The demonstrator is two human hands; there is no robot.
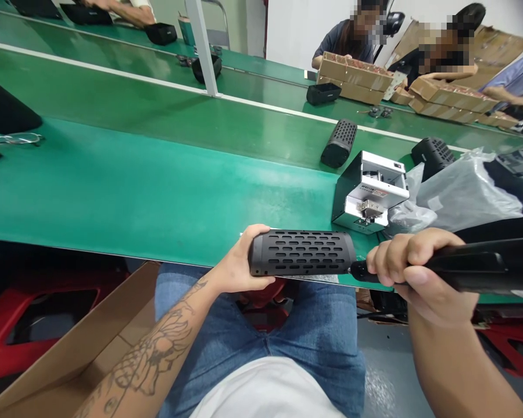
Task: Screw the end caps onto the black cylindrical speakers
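My left hand (248, 261) grips the left end of a black slotted housing (307, 252), its thumb over the top and its fingers below. The housing lies lengthwise at the front edge of the green bench. Wrapped round a black electric screwdriver (466, 264) is my right hand (418, 267), at the right. The screwdriver lies nearly level, and its tip meets the right end of the housing. Whether a screw sits at the tip is too small to tell. Just behind stands a silver and black screw feeder (368, 194).
Another slotted housing (340, 142) lies beyond the feeder. Clear plastic bags (466, 186) are heaped at the right. Glasses (13, 139) rest at the far left. An open cardboard box (100, 342) is below the bench. Co-workers sit across, behind cardboard trays (353, 78). A white post (203, 49) rises mid-bench.
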